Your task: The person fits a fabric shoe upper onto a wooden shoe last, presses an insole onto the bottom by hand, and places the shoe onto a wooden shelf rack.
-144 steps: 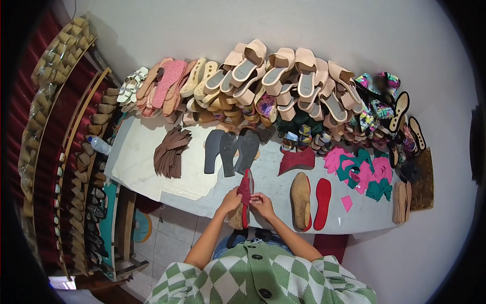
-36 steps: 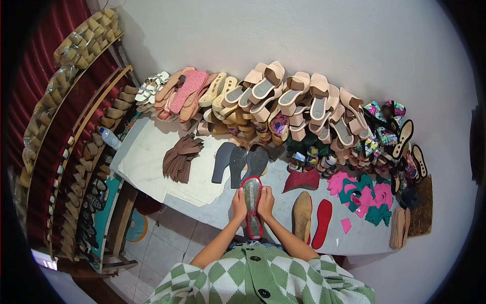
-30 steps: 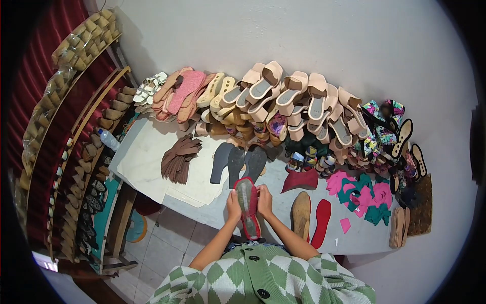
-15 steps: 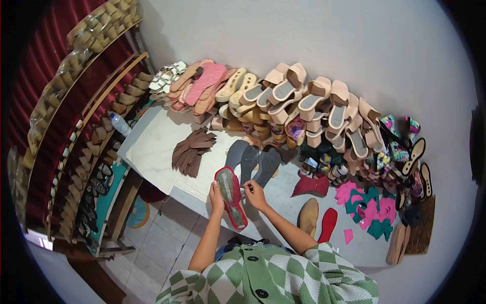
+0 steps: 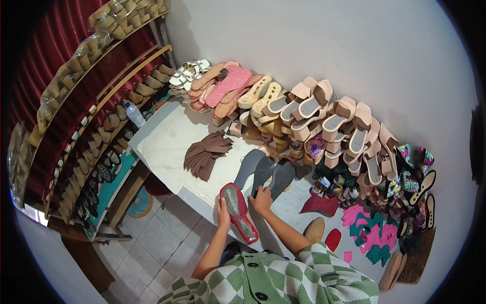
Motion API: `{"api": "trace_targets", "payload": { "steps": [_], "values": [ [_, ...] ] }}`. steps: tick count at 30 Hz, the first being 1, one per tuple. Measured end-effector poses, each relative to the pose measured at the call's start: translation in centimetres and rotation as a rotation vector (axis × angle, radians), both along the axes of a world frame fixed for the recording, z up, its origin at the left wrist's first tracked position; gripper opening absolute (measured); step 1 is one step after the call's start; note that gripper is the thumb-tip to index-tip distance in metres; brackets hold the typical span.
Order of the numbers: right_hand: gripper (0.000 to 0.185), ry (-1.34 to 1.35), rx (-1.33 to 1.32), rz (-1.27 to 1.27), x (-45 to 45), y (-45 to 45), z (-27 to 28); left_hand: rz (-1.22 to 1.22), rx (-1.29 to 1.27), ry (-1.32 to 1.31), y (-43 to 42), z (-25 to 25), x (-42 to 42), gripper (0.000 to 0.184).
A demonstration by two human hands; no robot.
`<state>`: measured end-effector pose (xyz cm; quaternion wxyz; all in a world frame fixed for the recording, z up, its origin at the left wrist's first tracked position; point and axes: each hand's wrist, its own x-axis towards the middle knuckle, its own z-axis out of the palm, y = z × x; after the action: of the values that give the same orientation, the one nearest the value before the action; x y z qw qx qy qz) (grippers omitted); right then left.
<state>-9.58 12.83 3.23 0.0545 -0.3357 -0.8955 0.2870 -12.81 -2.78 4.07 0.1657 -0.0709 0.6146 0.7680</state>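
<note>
My left hand (image 5: 223, 215) is closed round the left side of a red-edged shoe piece (image 5: 236, 209), its grey underside facing up. My right hand (image 5: 261, 200) is at the near end of a dark grey sole (image 5: 262, 174), its fingers bent and pressed on it. Beside that sole lie another dark sole (image 5: 282, 179) on the right and a grey-blue one (image 5: 248, 166) on the left. A fan of brown strips (image 5: 207, 154) lies on the pale sheet (image 5: 169, 144) to the left.
Pale heeled sandals (image 5: 336, 124) are stacked along the wall. A dark red piece (image 5: 320, 205), a tan sole (image 5: 315, 230), a red sole (image 5: 332, 239) and pink and green scraps (image 5: 374, 233) lie to the right. Shelves of shoe forms (image 5: 109, 124) and a bottle (image 5: 134, 114) stand left.
My left hand has turned the shoe piece underside up and moved it left. My right hand has let go of it and moved to the dark sole. The view has turned left.
</note>
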Motion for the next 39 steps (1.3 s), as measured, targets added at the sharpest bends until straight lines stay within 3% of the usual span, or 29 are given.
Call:
{"api": "trace_targets", "payload": {
  "steps": [8,11,14,15,19,25,39],
  "values": [
    [0.045,0.127,0.108,0.029,0.1,0.1,-0.8,-0.019,-0.102,0.002,-0.6,-2.3,-0.6,0.049],
    [0.046,0.121,-0.015,-0.022,0.9,1.3,-1.6,-0.062,-0.008,-0.042,-0.7,-0.7,-0.6,0.049],
    [0.048,0.448,-0.095,-0.01,2.9,4.1,-5.2,-0.038,0.009,-0.04,-0.5,-1.5,-0.5,0.049],
    [0.049,0.435,-0.84,-0.176,3.3,5.1,-5.4,-0.038,0.036,-0.055,-0.4,-1.7,-0.5,0.049],
    [0.051,0.446,-1.065,-0.045,7.4,7.8,-2.4,-0.063,0.114,-0.082,1.0,-1.3,-0.3,0.049],
    [0.05,0.53,-1.119,-0.02,11.2,7.6,1.9,-0.091,0.195,-0.107,1.9,-2.7,-0.1,0.05],
    [0.048,0.46,-1.08,0.077,14.5,3.7,3.8,-0.098,0.242,-0.146,3.0,-1.5,2.1,0.048]
  ]
}}
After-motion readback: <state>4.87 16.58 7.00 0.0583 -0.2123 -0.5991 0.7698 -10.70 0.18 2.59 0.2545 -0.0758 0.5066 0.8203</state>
